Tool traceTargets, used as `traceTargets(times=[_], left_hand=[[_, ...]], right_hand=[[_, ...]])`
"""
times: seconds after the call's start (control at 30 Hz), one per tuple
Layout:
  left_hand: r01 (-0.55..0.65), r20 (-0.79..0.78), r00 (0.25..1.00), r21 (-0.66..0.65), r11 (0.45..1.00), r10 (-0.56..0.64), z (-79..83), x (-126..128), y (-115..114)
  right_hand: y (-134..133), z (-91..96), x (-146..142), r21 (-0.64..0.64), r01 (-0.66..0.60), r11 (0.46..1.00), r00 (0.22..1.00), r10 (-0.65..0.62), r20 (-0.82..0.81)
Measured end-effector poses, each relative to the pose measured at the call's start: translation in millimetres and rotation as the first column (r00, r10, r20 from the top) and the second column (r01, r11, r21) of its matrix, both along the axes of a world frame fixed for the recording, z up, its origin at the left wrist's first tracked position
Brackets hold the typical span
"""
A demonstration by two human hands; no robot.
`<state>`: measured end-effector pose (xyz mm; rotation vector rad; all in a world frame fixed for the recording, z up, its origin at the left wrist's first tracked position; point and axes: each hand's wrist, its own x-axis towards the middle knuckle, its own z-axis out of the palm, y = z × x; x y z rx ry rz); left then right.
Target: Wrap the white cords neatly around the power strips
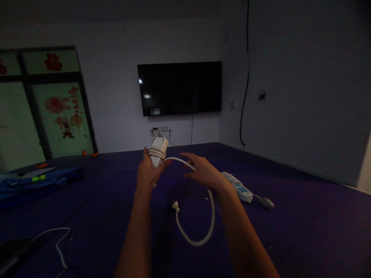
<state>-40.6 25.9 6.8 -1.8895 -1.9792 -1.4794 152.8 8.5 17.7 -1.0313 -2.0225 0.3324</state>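
My left hand (148, 170) is closed around a white power strip (159, 143), held up and tilted, with its cord wrapped in several turns about its middle. From the strip the white cord (175, 158) runs across to my right hand (202, 170). The cord passes between the thumb and fingers there, and those fingers are curled round it. Past the right hand the cord hangs down in a loop, ending in a plug (175, 206) below and between my hands. Beyond my right forearm lies a second power strip (243, 192) with blue socket faces and its cord wound round it.
Purple matting (116, 216) covers the floor. Blue clothing (55, 179) lies at the left, and a white cable (59, 247) lies at the lower left. A television (179, 88) hangs on the far wall, above wall sockets (164, 129). A black cable (245, 100) dangles at the right.
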Motion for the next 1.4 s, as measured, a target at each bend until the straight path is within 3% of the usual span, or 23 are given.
traceTargets(times=[0.13, 0.3, 0.43, 0.5, 0.57, 0.67, 0.8, 0.97, 1.07, 1.13, 1.2, 1.4], left_hand=[[-0.116, 0.091, 0.989, -0.019, 0.993, 0.117, 4.5, -18, -4], [-0.209, 0.162, 0.963, -0.042, 0.977, 0.213, 4.4, -42, -7], [-0.208, 0.148, 0.965, -0.07, 0.976, 0.216, 2.2, -53, -8], [-0.164, 0.115, 0.978, -0.077, 0.984, 0.172, 0.3, -55, -6], [-0.091, 0.058, 0.994, -0.08, 0.993, 0.096, -2.2, -55, -4], [0.039, -0.027, 0.999, -0.102, 0.994, -0.042, -6.3, -48, 1], [0.205, -0.072, 0.973, -0.161, 0.965, -0.219, -9.2, -28, 4], [0.478, -0.104, 0.856, -0.216, 0.851, -0.507, -8.4, 10, -2], [0.57, -0.104, 0.779, -0.291, 0.768, -0.618, -6.3, 32, -13], [0.627, -0.074, 0.729, -0.328, 0.707, -0.681, -3.6, 45, -23], [0.699, -0.027, 0.65, -0.37, 0.612, -0.759, 0.3, 56, -36], [0.781, 0.022, 0.465, -0.481, 0.398, -0.885, 11.5, 75, -69]], right_hand=[[1, -3.5, 13, -0.362, -0.107, 0.926, 0.993, 0.116, 0.004], [7, -5.2, 31, -0.397, -0.166, 0.903, 0.985, 0.136, -0.105], [15, -4.1, 34, -0.28, -0.177, 0.943, 0.97, 0.118, -0.214], [18, -2.2, 31, -0.163, -0.093, 0.982, 0.963, 0.047, -0.265], [19, 0.5, 27, 0.016, 0.068, 0.998, 0.953, -0.06, -0.296], [18, 4.2, 22, 0.262, 0.278, 0.924, 0.921, -0.18, -0.346], [14, 5.9, 21, 0.344, 0.425, 0.837, 0.852, -0.241, -0.465], [17, 4.1, 36, 0.351, 0.57, 0.743, 0.754, -0.303, -0.583], [21, 1.3, 54, 0.343, 0.602, 0.721, 0.724, -0.313, -0.614], [25, -1.6, 68, 0.333, 0.582, 0.742, 0.725, -0.288, -0.626], [29, -5.2, 80, 0.317, 0.525, 0.79, 0.732, -0.229, -0.641], [30, -13.7, 94, 0.207, 0.258, 0.944, 0.759, -0.065, -0.648]])
